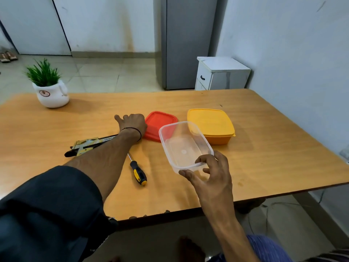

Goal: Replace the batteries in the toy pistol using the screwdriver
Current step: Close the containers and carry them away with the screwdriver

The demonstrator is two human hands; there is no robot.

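Note:
The toy pistol (88,144), black and yellow, lies on the wooden table (273,148), partly hidden under my left forearm. A screwdriver (138,173) with a black and yellow handle lies just in front of it, tip pointing away from me. My left hand (133,123) reaches past both; its fingers curl over the left edge of a red lid (161,121), thumb sticking out to the left. My right hand (211,171) pinches the near rim of an empty clear plastic container (181,142) and holds it tilted just above the table. No batteries are in sight.
A closed yellow container (211,121) stands right behind the clear one. At the table's far left corner is a small green plant in a white pot (52,95). A white cabinet (221,72) and a grey fridge (187,42) stand beyond the table. The wall is on the right.

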